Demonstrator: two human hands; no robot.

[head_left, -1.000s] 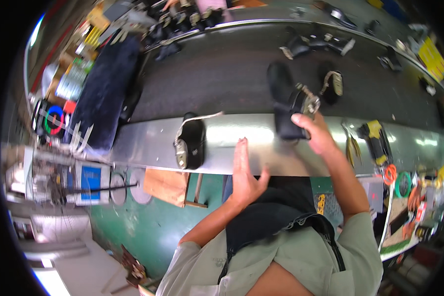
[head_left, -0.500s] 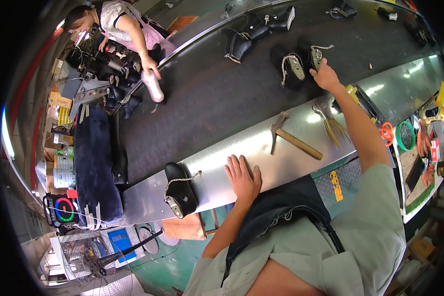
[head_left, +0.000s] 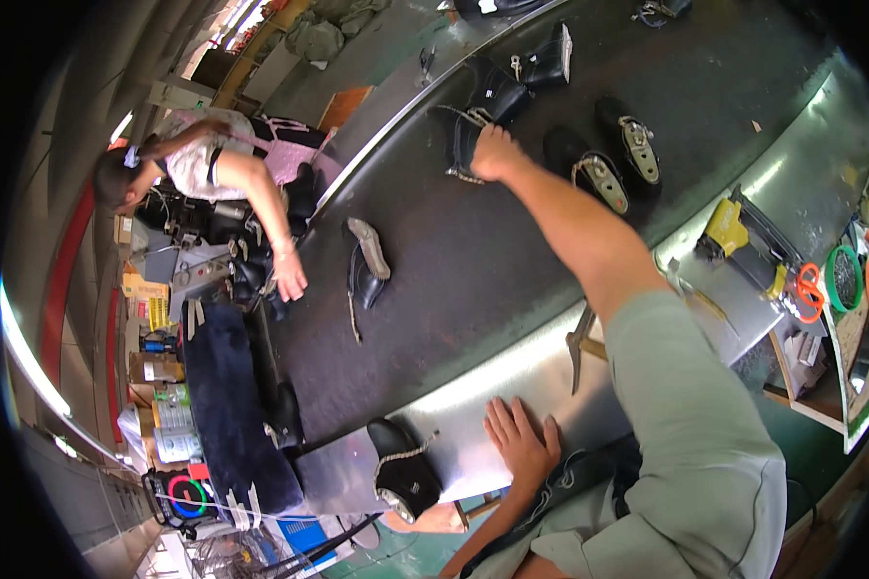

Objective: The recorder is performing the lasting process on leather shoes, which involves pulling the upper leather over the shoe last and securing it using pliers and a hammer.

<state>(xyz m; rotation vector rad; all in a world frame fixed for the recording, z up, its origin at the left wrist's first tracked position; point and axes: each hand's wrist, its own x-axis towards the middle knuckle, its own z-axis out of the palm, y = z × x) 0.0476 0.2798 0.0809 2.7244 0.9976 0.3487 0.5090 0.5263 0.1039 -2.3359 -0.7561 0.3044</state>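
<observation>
My right hand (head_left: pixel 497 154) reaches far across the dark table, its fingers closed on the edge of a black boot (head_left: pixel 458 143) with a pale cord. My left hand (head_left: pixel 523 446) lies flat with fingers apart on the shiny metal strip (head_left: pixel 459 410). Left of it, a black shoe upper on a last (head_left: pixel 406 473) rests on the strip, a cord across it. To the right of my reaching hand, two black shoes lie soles up, a nearer one (head_left: pixel 601 183) and a farther one (head_left: pixel 639 152). Behind the held boot are more black boots (head_left: pixel 547 68).
A hammer (head_left: pixel 576 352), partly behind my right arm, lies on the strip near pincers (head_left: pixel 700 294), a yellow-black staple gun (head_left: pixel 729 232) and orange-handled scissors (head_left: pixel 809 289). Across the table, a co-worker's hand (head_left: pixel 288 275) is near another black shoe (head_left: pixel 367 265).
My right hand has left the sole-up shoe and moved left to a black boot. The co-worker's hand has let go of a shoe, now on the table. The view has shifted.
</observation>
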